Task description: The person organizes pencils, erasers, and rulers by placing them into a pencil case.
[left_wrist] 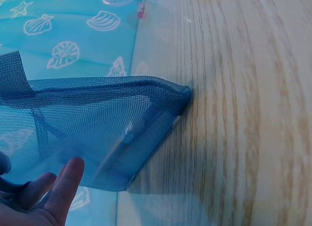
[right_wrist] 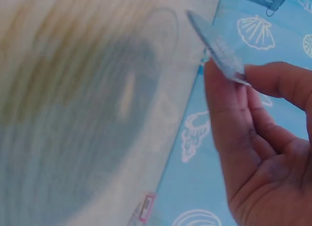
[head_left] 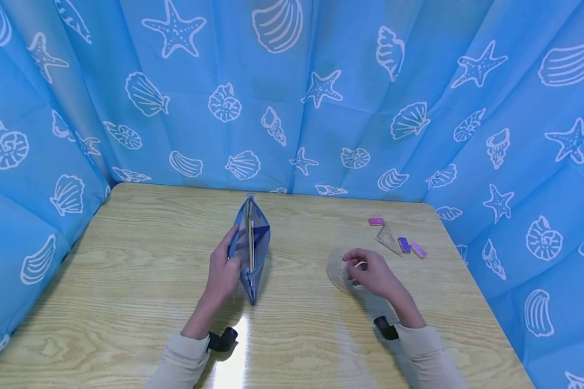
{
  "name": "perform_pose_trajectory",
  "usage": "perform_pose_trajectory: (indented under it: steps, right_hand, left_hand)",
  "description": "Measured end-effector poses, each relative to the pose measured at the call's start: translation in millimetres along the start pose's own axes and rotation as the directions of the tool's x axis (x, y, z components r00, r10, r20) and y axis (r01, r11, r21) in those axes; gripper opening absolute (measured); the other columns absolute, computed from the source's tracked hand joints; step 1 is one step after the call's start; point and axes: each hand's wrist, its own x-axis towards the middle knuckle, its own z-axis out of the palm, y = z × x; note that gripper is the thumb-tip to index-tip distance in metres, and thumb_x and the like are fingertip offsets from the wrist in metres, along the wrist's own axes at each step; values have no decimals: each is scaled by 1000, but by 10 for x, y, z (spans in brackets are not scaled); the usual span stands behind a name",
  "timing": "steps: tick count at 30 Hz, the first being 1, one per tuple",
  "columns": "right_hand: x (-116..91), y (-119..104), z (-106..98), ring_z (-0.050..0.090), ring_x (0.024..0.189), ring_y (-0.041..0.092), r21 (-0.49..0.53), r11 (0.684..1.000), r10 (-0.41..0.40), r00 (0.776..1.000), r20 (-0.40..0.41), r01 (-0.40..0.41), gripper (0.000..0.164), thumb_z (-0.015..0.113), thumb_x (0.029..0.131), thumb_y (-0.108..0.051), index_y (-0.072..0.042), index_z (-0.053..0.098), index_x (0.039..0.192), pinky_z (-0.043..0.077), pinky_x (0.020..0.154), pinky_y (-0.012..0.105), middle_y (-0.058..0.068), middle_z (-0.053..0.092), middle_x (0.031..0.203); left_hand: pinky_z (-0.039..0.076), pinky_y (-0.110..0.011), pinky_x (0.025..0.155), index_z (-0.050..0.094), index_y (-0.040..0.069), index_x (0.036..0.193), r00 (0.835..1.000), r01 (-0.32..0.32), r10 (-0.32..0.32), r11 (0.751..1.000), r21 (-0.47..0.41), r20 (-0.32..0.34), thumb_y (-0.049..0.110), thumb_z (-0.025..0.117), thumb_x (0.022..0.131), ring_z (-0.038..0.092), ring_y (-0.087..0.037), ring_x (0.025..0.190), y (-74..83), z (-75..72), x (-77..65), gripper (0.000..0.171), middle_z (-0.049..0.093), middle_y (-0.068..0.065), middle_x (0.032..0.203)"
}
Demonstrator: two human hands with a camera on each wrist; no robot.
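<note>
From the head, we saw the left hand [head_left: 225,273] gripping the open blue pouch [head_left: 263,251] and, well apart, the right hand [head_left: 375,274] pinching a clear protractor [head_left: 337,270] over the table [head_left: 151,259]. At the left wrist, we saw the pouch's see-through side. At the right wrist, we saw the protractor tilted

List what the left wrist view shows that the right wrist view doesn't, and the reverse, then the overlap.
Left wrist only: the left hand, holding the pouch. Right wrist only: the right hand, pinching a clear protractor. Both: part of the pouch, the table, the curtain and a small pink item near the table's edge.
</note>
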Motion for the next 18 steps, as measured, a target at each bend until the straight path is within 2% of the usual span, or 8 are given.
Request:
perform_pose_trajectory:
  steps: [7,12,18]
  right_hand:
    - [35,23,71,68,83,25,151,988,-12,999,-36,17,25,57,98,2,8,60,122,61,66,35,19,60,100]
    - [59,17,117,70,83,24,224,974,-33,998,-58,45,28,58,98,2,9,57,125,62,69,39,21,60,101]
    - [90,-12,185,71,86,26,287,956,-48,997,-59,63,32,57,98,4,9,53,129,62,69,40,24,59,105]
  left_hand:
    - [33,-49,118,33,3,158,1000,10,-10,1000,8,-6,-4,45,80,42,-33,145,24,2,-3,79,55,-14,150]
    - [33,-49,118,33,3,158,1000,11,-11,1000,11,-9,-4,45,80,42,-32,145,33,0,2,79,55,-14,149]
    - [35,-50,115,33,2,158,1000,7,-7,1000,13,-6,-4,45,79,44,-33,144,50,-7,-9,80,55,-14,149]
